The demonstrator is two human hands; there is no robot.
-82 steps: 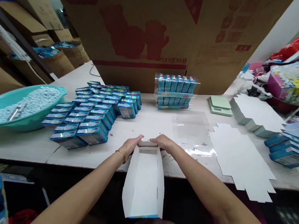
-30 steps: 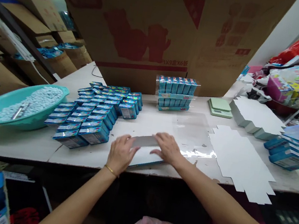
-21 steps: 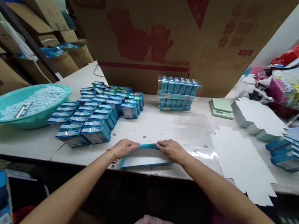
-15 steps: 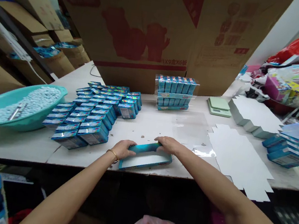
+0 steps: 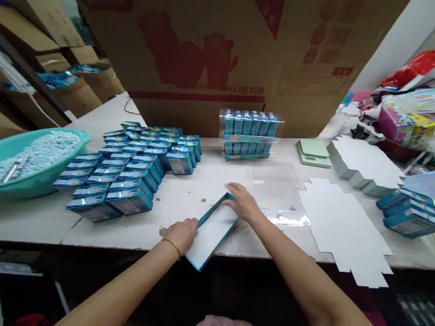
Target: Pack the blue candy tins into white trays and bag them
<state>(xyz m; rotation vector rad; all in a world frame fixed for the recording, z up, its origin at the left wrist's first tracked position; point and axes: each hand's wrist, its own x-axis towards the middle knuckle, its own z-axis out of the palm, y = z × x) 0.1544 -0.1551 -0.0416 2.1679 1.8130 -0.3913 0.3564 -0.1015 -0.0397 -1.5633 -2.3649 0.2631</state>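
An open shallow cardboard tray (image 5: 212,234), blue outside and white inside, lies slanted at the table's front edge, its near corner jutting past the edge. My left hand (image 5: 184,233) grips its left side, fingers closed on the wall. At the far right end, my right hand (image 5: 241,201) has its fingers bent over the rim. Left of the hands stand rows of small blue boxes (image 5: 129,201). Behind them, a filled display (image 5: 249,135) of blue boxes stands upright with clear plastic around it.
A teal basin (image 5: 33,178) of pale blue pieces with a metal scoop sits at the left. To the right lie flat white cardboard blanks (image 5: 342,221), a green scale (image 5: 313,152) and several blue boxes (image 5: 415,219). A large carton (image 5: 221,37) backs the table.
The tray has turned from nearly level to a steep slant, its left end swinging toward the table edge. Both hands keep hold of it. The view has shifted slightly.
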